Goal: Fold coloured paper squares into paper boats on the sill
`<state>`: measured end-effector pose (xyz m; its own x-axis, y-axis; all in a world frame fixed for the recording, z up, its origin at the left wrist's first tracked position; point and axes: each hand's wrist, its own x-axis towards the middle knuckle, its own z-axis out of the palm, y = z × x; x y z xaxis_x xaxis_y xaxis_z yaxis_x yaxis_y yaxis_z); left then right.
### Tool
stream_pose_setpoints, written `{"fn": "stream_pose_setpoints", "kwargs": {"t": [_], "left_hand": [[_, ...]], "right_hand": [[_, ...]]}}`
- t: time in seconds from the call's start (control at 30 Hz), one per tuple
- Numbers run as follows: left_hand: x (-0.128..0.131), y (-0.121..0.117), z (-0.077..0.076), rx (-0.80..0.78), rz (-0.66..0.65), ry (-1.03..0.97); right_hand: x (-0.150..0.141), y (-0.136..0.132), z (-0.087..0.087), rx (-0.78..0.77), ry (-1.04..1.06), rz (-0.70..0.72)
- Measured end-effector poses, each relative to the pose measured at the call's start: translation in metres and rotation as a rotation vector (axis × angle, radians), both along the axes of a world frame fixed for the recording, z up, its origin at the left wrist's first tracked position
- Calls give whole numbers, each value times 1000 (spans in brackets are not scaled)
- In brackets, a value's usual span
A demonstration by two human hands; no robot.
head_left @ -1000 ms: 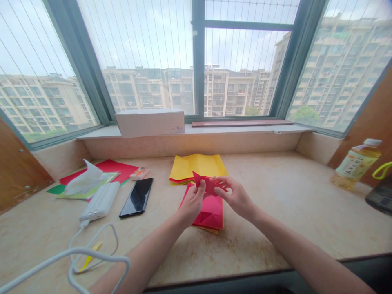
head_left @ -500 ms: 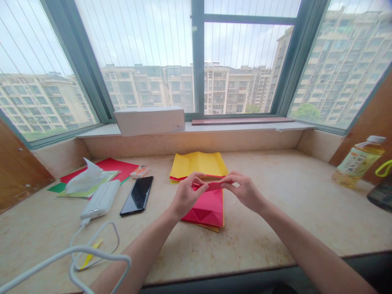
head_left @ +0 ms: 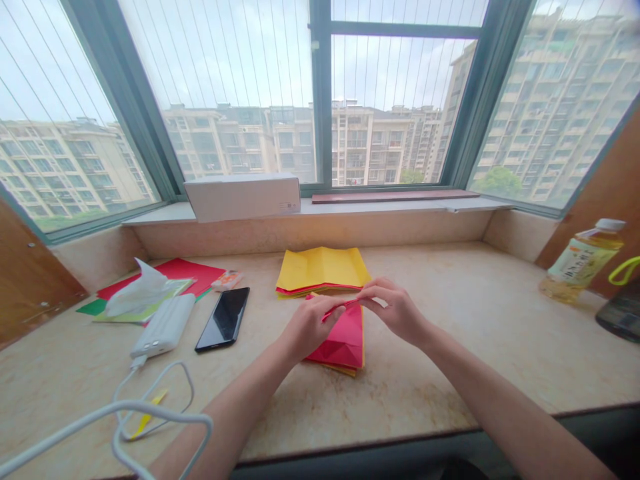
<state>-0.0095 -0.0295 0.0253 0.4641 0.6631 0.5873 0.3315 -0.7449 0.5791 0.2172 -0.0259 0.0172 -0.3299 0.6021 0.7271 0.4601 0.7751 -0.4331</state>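
My left hand [head_left: 311, 327] and my right hand [head_left: 395, 312] pinch the two ends of a narrow red paper strip [head_left: 346, 305]. It now shows almost edge-on, and part of it is hidden by my left fingers. Just beneath lies a pile of folded red paper [head_left: 345, 341] with yellow edges poking out at its side and front. Creased triangles mark its near end. Beyond my hands rests creased yellow paper [head_left: 323, 268] on top of red and yellow layers.
To the left lie a black phone [head_left: 223, 320], a white power bank [head_left: 164, 325] with a looping white cable [head_left: 165, 415], a tissue pack [head_left: 137, 297] and red sheets [head_left: 187, 269]. A drink bottle [head_left: 583, 263] stands at the right. A white box [head_left: 243, 198] sits on the sill.
The red strip has turned from showing its flat face to nearly edge-on. My left hand has rolled over and its fingers cover more of the strip. The papers on the counter stay put.
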Motion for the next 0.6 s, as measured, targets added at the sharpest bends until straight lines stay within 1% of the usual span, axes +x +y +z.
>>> {"fn": "stream_pose_setpoints", "kwargs": {"t": [0.13,0.3,0.43,0.6], "left_hand": [[1,-4,3,-22,-4,10],[2,-6,4,-42,48,-46],[2,-6,7,-79,6,-96],[2,-8,10,-158,-56,-69]], "right_hand": [[-2,-1,0,-30,39,15],[-3,-1,2,-76,111,21],[-2,0,2,-115,138,35],[0,4,-2,-165,164,44]]}}
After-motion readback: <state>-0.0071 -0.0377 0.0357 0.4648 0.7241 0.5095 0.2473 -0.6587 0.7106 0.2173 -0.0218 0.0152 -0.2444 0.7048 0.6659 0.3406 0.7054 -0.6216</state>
